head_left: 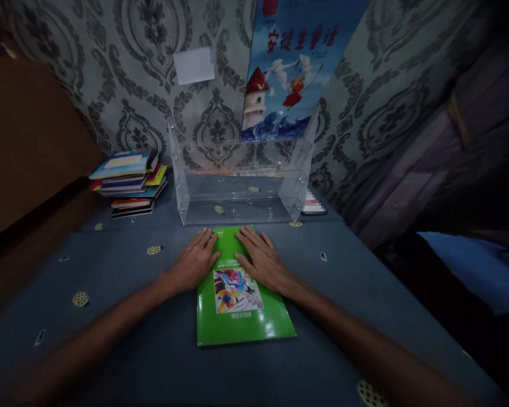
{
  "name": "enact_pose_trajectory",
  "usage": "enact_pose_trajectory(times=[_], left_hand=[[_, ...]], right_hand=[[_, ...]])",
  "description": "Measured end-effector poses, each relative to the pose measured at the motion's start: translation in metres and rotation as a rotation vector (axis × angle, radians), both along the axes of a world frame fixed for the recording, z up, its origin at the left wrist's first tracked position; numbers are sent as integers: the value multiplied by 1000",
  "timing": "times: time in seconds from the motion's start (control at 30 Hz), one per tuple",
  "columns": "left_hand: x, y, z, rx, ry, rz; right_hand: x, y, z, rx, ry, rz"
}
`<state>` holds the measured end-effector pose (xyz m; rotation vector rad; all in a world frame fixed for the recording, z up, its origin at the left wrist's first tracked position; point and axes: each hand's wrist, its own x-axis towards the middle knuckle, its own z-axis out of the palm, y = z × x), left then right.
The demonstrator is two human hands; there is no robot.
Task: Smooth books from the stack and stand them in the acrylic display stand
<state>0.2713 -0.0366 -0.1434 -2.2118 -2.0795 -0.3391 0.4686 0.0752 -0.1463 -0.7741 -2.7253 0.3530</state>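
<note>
A thin green book with a colourful picture on its cover lies flat on the blue-grey table cloth, in front of me. My left hand rests palm down on the book's far left corner, fingers spread. My right hand lies flat on the far right part of the cover. Neither hand grips anything. Just beyond the book stands a clear acrylic book rack, with a tall blue picture book upright in it against the wall.
A stack of several colourful books sits at the back left by a brown wooden panel. A white note hangs on the patterned wallpaper. The table's right edge drops off toward a dark area with blue fabric.
</note>
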Motion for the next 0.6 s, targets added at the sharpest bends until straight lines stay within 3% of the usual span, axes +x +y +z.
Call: enact_pose_trajectory(times=[0.13,0.27,0.6], left_hand=[[-4,1,-3,22,-24,-10],[-8,2,5,18,-43,-21],[-2,23,11,-109,-86,-145]], right_hand=[[-2,1,3,-38,-32,-7],[-2,1,4,-62,-34,-14],[-2,3,-3,-93,37,-25]])
